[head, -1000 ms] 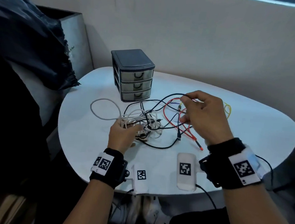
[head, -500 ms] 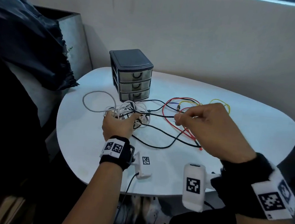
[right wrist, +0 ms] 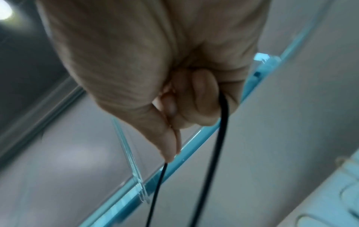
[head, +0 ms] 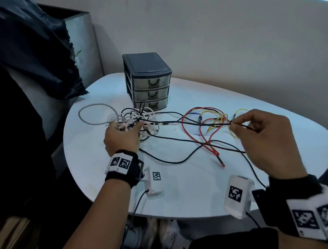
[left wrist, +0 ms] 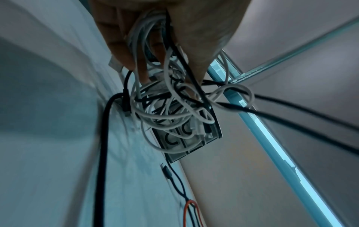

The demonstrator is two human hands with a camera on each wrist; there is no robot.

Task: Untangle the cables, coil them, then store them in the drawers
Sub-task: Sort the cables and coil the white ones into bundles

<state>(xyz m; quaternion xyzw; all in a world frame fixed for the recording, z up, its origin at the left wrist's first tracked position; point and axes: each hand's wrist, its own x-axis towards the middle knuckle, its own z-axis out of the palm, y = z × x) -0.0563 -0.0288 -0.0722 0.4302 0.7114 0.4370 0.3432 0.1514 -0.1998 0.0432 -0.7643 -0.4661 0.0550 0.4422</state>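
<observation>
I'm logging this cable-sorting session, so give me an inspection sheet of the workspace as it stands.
Surface: white rounded table, cables spread across it.
Job's things: three-drawer organiser, all drawers closed; tangle of white and black cables; nothing coiled.
Clutter: nothing seen.
Hands: left hand grips the tangle; right hand pinches a black cable stretched from the tangle.
Cables: red cable and yellow cable lie loose, crossing black ones.
Surroundings: light wall; dark fabric at left.
</observation>
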